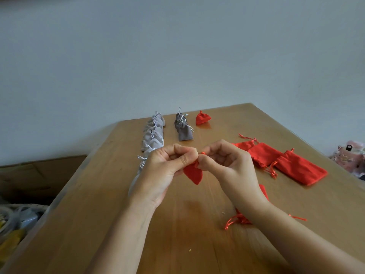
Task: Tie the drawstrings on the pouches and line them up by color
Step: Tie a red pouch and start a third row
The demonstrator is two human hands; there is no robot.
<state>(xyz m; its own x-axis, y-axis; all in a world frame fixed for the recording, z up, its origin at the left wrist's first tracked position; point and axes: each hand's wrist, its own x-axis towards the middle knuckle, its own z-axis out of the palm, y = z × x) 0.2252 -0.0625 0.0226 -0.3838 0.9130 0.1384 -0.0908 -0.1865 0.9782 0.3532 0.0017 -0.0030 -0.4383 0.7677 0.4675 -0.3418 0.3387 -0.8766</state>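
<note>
1. A small red pouch [194,174] hangs above the middle of the surface [177,244]. The left hand [167,169] has its grip clamped on the gathered neck. The right hand [227,165] has its grip pinched on the red drawstring [203,153].
2. Its contents cannot be told.
3. A light grey row [153,135], a dark grey row [183,129] and one tied red pouch [202,118] start side by side near the far edge.
4. Flat red pouches [300,171] lie to the right with their strings loose. Another one [240,218] lies partly under the right forearm.
5. The light grey row runs close to the left edge, and a cardboard box [39,175] sits below that edge. Bare wood shows between the forearms.
</note>
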